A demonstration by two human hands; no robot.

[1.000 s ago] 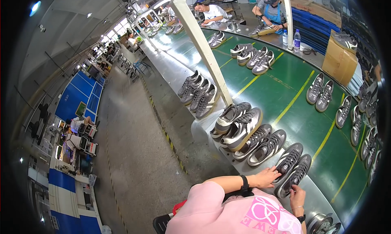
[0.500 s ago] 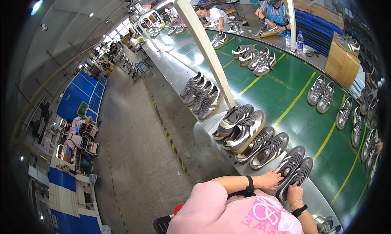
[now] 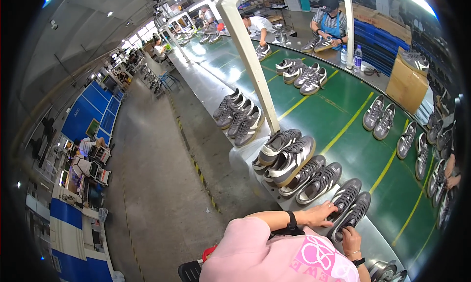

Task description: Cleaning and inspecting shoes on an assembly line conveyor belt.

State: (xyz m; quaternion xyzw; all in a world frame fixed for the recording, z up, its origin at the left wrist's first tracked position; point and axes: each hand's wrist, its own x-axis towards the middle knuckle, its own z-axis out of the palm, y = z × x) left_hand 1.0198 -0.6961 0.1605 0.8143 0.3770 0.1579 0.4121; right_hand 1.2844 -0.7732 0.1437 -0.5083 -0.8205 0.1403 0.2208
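Note:
A pair of grey sneakers with pale trim lies side by side at the bench edge in front of me: a left sneaker (image 3: 347, 193) and a right sneaker (image 3: 357, 211). My left hand (image 3: 319, 214) touches the heel end of the pair, its fingers stretched toward the left sneaker's opening. At the right sneaker's heel, the fingers of my right hand (image 3: 351, 239) are bent and closed on the collar. Their tips are partly hidden.
More sneakers (image 3: 294, 159) crowd the metal ledge to the left, some stacked. A green conveyor belt (image 3: 338, 120) with yellow lines carries several pairs. A white post (image 3: 250, 61) rises beside it. Another person's hand (image 3: 452, 176) reaches shoes at far right. A carton (image 3: 407, 88) stands beyond.
The view has shifted slightly. My left hand's fingers have lifted and curled a little toward the left sneaker's opening. My right hand stays at the heel. At far right, another person's hand shows more.

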